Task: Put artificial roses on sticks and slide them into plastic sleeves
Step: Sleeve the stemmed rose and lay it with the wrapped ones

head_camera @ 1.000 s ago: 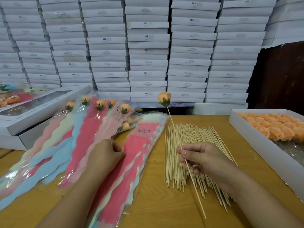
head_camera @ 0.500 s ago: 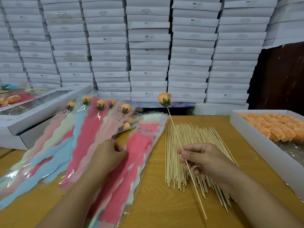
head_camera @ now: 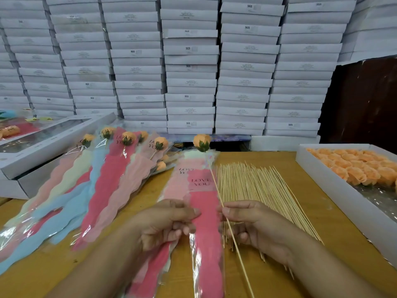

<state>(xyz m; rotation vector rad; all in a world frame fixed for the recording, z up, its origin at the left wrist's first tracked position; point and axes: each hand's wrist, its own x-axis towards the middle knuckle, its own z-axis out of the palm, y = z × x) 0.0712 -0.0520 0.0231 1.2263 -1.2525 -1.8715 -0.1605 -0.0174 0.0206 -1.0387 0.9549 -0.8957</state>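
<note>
My right hand pinches a thin wooden stick that carries an orange rose at its far tip. My left hand grips the edge of a red "LOVE YOU" plastic sleeve, lifted off the pile of empty sleeves. The stick lies along the sleeve's right edge, outside it. A bundle of bare sticks lies on the table to the right.
Several finished sleeved roses fan out on the left. A white tray of orange rose heads sits at the right. A windowed white box stands far left; stacked white boxes wall the back of the wooden table.
My left hand moved right and picked up a red sleeve from the pile. My right hand brought the rose stick leftward next to that sleeve.
</note>
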